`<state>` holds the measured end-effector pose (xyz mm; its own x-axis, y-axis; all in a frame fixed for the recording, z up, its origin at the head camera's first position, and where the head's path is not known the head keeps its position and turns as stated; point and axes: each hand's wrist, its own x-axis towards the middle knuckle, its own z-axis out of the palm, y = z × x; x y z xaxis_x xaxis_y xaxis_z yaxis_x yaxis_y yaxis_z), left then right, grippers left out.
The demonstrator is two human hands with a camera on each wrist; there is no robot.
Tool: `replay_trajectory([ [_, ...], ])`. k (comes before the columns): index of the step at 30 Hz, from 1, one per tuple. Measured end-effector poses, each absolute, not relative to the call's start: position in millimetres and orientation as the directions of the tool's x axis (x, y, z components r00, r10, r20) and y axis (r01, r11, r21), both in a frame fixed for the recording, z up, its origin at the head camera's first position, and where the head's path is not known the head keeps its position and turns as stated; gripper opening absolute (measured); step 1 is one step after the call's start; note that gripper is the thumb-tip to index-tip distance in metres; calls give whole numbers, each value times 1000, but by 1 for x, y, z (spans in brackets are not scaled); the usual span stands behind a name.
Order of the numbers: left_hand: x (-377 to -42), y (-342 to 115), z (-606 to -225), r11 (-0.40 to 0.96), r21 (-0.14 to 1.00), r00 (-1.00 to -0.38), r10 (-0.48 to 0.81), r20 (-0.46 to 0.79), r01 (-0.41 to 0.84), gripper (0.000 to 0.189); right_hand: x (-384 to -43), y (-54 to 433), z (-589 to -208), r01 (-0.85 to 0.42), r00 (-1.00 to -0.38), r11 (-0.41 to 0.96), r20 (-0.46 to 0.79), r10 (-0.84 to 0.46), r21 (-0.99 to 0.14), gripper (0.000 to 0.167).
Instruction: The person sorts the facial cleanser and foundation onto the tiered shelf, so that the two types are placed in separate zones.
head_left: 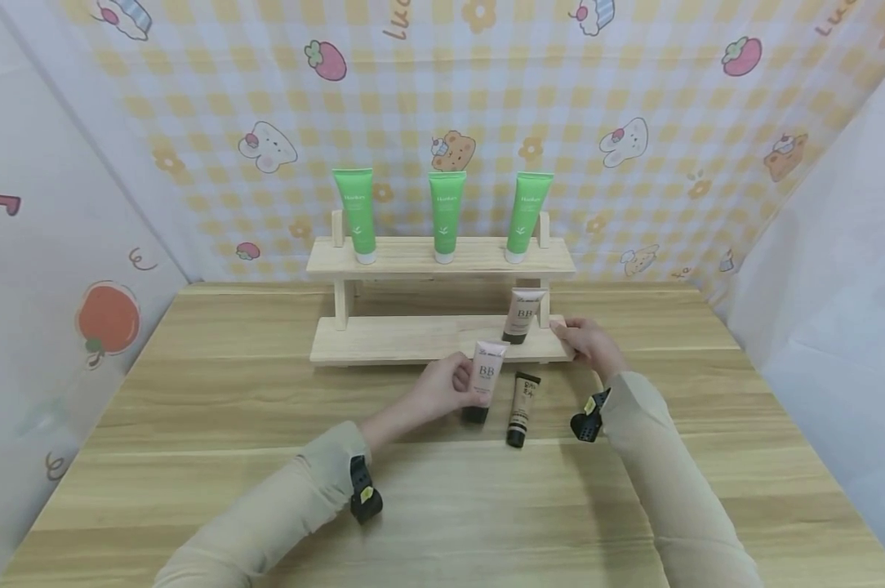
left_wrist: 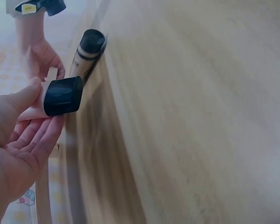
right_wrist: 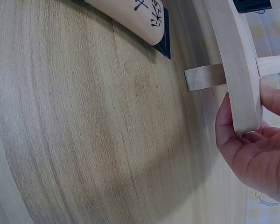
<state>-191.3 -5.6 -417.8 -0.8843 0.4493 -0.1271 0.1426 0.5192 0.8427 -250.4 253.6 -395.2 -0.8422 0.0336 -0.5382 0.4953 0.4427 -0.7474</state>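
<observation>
In the head view my left hand [head_left: 442, 385] grips a pale pink BB cream tube [head_left: 486, 371], black cap down, in front of the lower shelf. The left wrist view shows its black cap [left_wrist: 64, 95] between thumb and fingers. My right hand [head_left: 589, 343] holds the right end of the wooden two-tier rack [head_left: 391, 336]; in the right wrist view thumb and fingers [right_wrist: 228, 135] wrap the board's end. Another pink BB cream tube [head_left: 523, 314] stands on the lower shelf at the right. A beige tube with black ends [head_left: 521, 410] lies on the table between my hands.
Three green tubes stand spaced along the upper shelf: left [head_left: 358, 214], middle [head_left: 446, 216] and right [head_left: 528, 216]. Behind the rack hangs a patterned cloth [head_left: 391, 98]. The wooden table [head_left: 215, 392] runs beneath everything, with white cloth walls at both sides.
</observation>
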Motion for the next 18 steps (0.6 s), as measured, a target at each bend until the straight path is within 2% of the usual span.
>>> replay_trajectory([
  [18, -211, -28, -395, 450, 884, -943, 331, -34, 126, 44, -254, 256, -400, 498, -836, 463, -548, 33, -733, 59],
])
